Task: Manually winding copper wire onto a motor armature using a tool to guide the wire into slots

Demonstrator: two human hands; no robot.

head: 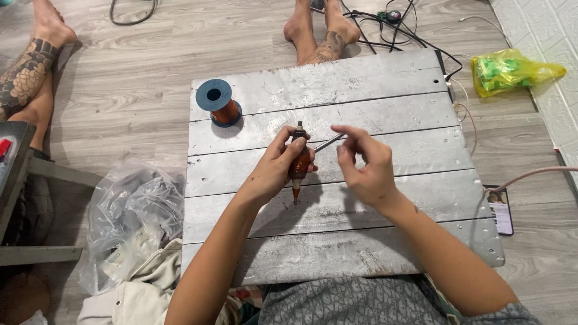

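The left hand (271,171) wraps around a copper-wound rotor (299,162), standing it upright over the grey board (361,198). Just to its right, the right hand (367,165) pinches a thin metal rod (329,142) that points at the rotor's top.

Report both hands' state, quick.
Left hand: closed around a copper-wound armature.
Right hand: fingers pinched on a thin metal rod.

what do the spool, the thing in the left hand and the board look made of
The spool: blue flanges that look like plastic, wound with glossy orange-brown wire, probably enamelled copper. The motor armature in the left hand: the same coppery windings on a dull grey shaft, seemingly steel. The board: planks with gaps and a worn, silvery-grey coat, likely painted wood, though the surface leaves it open.
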